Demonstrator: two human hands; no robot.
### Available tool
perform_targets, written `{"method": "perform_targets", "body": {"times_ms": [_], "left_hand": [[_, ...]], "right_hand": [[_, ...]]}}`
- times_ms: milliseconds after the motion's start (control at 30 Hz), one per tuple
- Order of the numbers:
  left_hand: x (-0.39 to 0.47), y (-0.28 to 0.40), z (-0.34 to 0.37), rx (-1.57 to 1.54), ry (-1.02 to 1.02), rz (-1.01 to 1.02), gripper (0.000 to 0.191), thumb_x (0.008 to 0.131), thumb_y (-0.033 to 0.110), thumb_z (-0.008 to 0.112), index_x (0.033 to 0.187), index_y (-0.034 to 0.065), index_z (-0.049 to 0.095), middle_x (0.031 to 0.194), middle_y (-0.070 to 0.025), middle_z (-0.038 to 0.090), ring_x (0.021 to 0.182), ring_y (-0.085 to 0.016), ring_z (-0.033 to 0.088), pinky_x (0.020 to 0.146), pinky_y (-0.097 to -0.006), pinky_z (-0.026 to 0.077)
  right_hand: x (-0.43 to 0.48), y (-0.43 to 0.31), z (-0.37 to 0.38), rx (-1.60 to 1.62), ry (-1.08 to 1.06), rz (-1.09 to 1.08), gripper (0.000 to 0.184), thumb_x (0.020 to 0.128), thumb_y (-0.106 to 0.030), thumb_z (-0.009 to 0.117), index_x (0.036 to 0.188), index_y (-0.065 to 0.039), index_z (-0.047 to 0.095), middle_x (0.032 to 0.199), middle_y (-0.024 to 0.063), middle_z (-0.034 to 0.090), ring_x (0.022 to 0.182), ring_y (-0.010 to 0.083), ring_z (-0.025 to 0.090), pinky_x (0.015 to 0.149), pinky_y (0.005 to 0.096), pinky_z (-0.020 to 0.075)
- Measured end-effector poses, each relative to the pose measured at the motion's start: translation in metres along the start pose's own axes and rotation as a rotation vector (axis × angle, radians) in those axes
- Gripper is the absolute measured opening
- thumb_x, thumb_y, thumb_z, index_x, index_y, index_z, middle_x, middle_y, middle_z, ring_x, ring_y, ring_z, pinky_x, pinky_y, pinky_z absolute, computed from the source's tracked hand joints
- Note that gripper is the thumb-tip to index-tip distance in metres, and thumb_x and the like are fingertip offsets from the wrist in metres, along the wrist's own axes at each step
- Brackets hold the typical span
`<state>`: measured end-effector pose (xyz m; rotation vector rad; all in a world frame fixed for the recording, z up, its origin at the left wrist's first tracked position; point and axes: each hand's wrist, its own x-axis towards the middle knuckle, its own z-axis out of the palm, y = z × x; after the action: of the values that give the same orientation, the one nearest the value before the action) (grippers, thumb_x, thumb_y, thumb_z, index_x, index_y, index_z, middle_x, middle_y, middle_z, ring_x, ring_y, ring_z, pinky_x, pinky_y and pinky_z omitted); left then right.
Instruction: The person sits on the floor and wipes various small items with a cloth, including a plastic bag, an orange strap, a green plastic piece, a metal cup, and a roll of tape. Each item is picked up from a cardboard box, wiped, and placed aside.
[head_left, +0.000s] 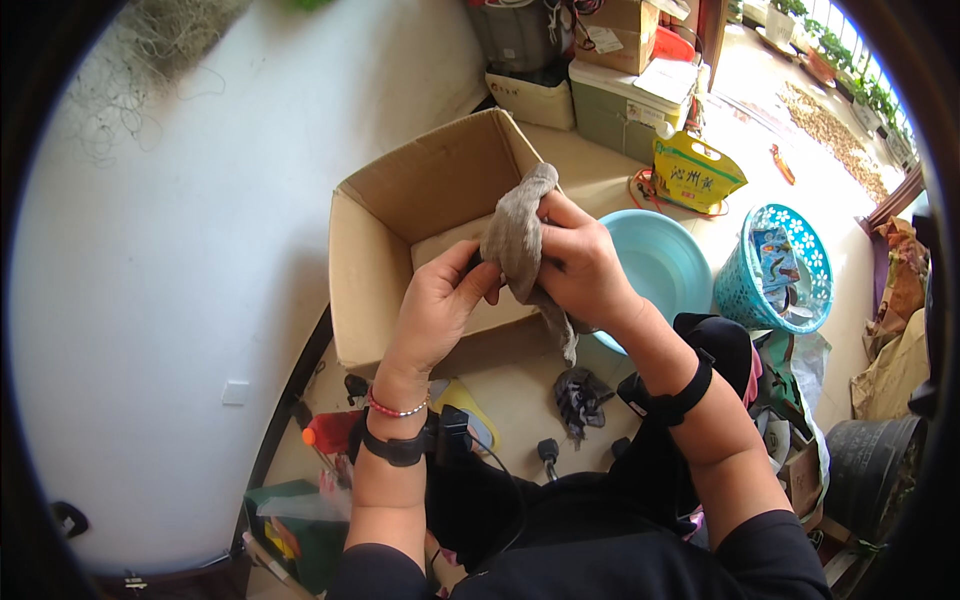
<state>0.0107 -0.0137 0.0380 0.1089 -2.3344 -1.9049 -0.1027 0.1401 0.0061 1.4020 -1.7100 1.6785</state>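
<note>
A damp-looking grey cloth (516, 232) is wrapped over my right hand's fingertips, and its loose end hangs below. My right hand (589, 251) grips this cloth. Against its left side, my left hand (442, 300) is closed with thumb and fingers around a small dark object (475, 259), mostly hidden by the cloth and fingers. Both hands are above an open cardboard box (367, 277), whose visible floor is bare cardboard. Partly behind my right forearm stands a light-blue plastic basin (660, 255).
A blue perforated wastebasket (806, 300) stands right of the basin. Behind it sits a yellow bag (694, 176). A dark patterned rag (581, 397) and a yellow slipper (472, 412) lie on the floor near my legs. The white wall (172, 262) bounds the left.
</note>
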Motion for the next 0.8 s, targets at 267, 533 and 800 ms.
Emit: {"method": "perform_targets", "body": {"times_ms": [267, 533, 800], "left_hand": [[-0.004, -0.007, -0.007, -0.602, -0.126, 0.134, 0.024, 0.098, 0.033, 0.061, 0.096, 0.0099, 0.056, 0.081, 0.002, 0.045, 0.07, -0.008, 0.037, 0.063, -0.0244, 0.033], [0.0, -0.007, -0.006, -0.636, -0.123, 0.089, 0.025, 0.102, 0.034, 0.056, 0.098, 0.0099, 0.053, 0.078, 0.0026, 0.043, 0.069, -0.008, 0.036, 0.06, -0.0227, 0.031], [0.0, 0.002, -0.005, -0.3, -0.132, -0.129, 0.029, 0.101, 0.03, 0.058, 0.117, 0.0056, 0.055, 0.076, 0.0071, 0.041, 0.064, -0.003, 0.032, 0.054, -0.0184, 0.027]], "right_hand": [[-0.004, -0.005, -0.007, 1.148, 0.21, 0.797, 0.027, 0.092, 0.0, 0.065, 0.118, -0.005, 0.064, 0.101, 0.0018, 0.069, 0.088, 0.0089, 0.065, 0.077, 0.0249, 0.0547], [-0.001, -0.017, -0.005, 0.898, 0.005, 0.676, 0.029, 0.092, -0.007, 0.068, 0.12, -0.004, 0.064, 0.107, -0.0018, 0.064, 0.098, 0.007, 0.059, 0.087, 0.0246, 0.0499], [0.002, -0.006, -0.002, 0.155, 0.013, 0.158, 0.024, 0.073, 0.003, 0.073, 0.096, -0.006, 0.071, 0.098, 0.0038, 0.063, 0.093, 0.0225, 0.06, 0.08, 0.0319, 0.0512]]}}
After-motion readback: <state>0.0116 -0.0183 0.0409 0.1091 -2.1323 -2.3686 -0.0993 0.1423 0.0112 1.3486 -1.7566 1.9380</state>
